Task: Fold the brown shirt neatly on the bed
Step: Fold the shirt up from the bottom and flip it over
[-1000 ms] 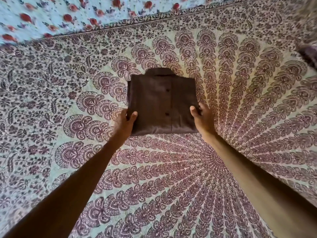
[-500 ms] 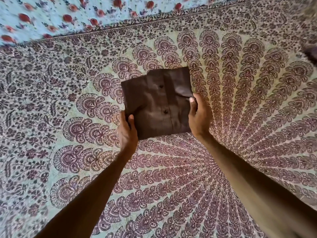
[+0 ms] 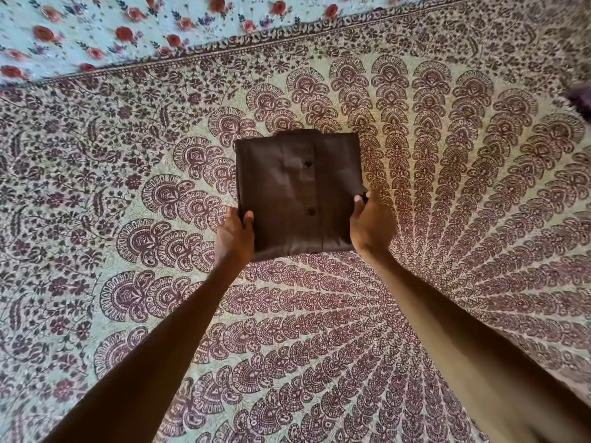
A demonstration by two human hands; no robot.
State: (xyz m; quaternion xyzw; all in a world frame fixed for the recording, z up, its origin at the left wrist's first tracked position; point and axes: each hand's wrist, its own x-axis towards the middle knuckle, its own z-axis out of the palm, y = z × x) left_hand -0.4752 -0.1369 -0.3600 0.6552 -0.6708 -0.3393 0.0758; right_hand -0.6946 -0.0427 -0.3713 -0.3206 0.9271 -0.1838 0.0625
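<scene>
Brown shirt (image 3: pixel 297 193) folded into a compact rectangle, placket with two dark buttons facing up, at centre of the bed (image 3: pixel 447 203). Left hand (image 3: pixel 233 236) grip closed on its near-left edge, thumb on top. Right hand (image 3: pixel 367 227) grip closed on near-right edge. Bed covered by maroon mandala-print sheet; floral sheet (image 3: pixel 96 30) along far side.

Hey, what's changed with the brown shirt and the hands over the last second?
The folded brown shirt was tilted and lifted off square half a second ago; now it sits square again, button placket facing up. The left hand and right hand kept hold of its near corners throughout, neither letting go. The patterned bedspread and the floral sheet beyond it look unchanged.
</scene>
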